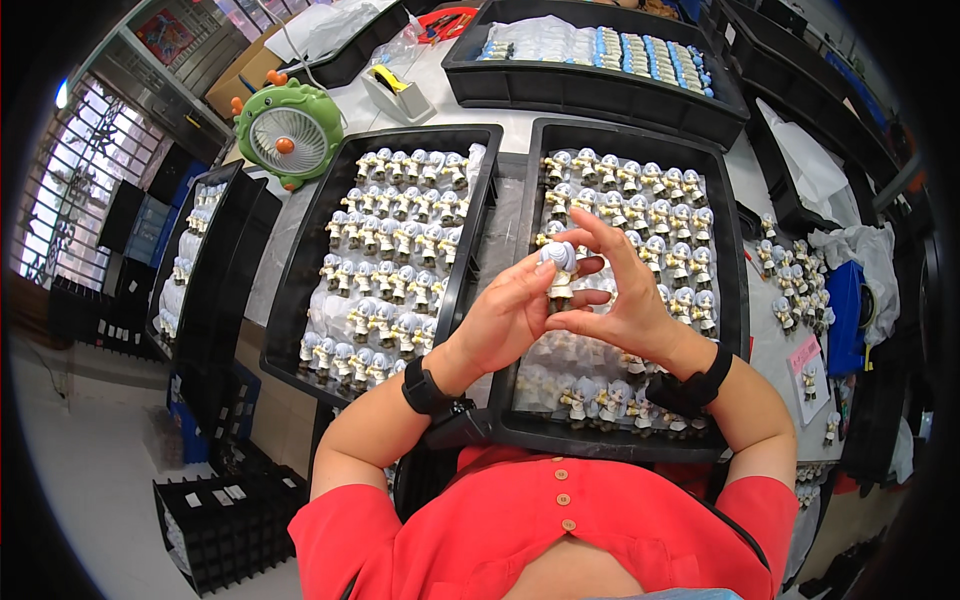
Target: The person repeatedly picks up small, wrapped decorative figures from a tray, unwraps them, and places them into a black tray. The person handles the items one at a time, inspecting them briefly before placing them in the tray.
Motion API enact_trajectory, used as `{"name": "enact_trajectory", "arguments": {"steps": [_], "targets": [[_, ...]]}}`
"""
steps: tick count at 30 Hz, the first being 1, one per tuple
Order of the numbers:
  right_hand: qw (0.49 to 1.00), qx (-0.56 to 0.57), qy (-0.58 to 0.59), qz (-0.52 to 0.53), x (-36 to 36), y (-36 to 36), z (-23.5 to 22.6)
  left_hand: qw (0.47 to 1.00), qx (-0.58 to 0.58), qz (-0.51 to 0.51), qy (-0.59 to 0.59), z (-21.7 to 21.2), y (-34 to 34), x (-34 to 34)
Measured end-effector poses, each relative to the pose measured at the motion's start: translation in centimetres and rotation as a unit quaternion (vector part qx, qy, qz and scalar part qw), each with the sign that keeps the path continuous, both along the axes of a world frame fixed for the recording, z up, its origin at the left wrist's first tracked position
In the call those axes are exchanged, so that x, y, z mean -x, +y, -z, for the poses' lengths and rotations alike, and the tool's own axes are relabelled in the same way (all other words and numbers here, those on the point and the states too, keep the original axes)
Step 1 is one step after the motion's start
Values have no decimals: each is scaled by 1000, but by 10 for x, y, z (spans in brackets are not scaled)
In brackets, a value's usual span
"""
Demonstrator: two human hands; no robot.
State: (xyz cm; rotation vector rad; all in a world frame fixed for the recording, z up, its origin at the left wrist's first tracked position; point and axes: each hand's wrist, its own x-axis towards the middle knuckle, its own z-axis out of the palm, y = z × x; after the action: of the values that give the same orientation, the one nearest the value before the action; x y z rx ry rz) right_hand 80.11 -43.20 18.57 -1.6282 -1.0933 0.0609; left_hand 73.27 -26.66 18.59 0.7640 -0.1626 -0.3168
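A small figurine (561, 272) with pale lilac hair and a white outfit is held upright between both hands, over the right-hand black tray (737, 300). My left hand (506, 308) is closed on its side, thumb at the hair. My right hand (632, 300) grips it from the other side, thumb near its base and fingers curved around it. Rows of similar figurines (678, 262) stand in this tray, partly hidden behind my hands and wrists. The left-hand black tray (284, 318) carries more rows of figurines (385, 270) on clear plastic sheeting.
At the back stand a green fan (290, 135), a tape dispenser (400, 97) and a black tray (600, 92) of blue-and-white pieces. Loose figurines (795, 285) lie on the right beside a blue bin (846, 320). Another black tray (230, 260) leans at the left.
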Motion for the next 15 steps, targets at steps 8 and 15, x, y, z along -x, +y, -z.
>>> {"name": "enact_trajectory", "arguments": {"steps": [8,15], "targets": [[998,19,67,-1,2,0,-3,1000,-4,0,5,0,0,0],[992,26,120,-7,0,0,-3,999,-25,-18,13,3,-1,0]]}}
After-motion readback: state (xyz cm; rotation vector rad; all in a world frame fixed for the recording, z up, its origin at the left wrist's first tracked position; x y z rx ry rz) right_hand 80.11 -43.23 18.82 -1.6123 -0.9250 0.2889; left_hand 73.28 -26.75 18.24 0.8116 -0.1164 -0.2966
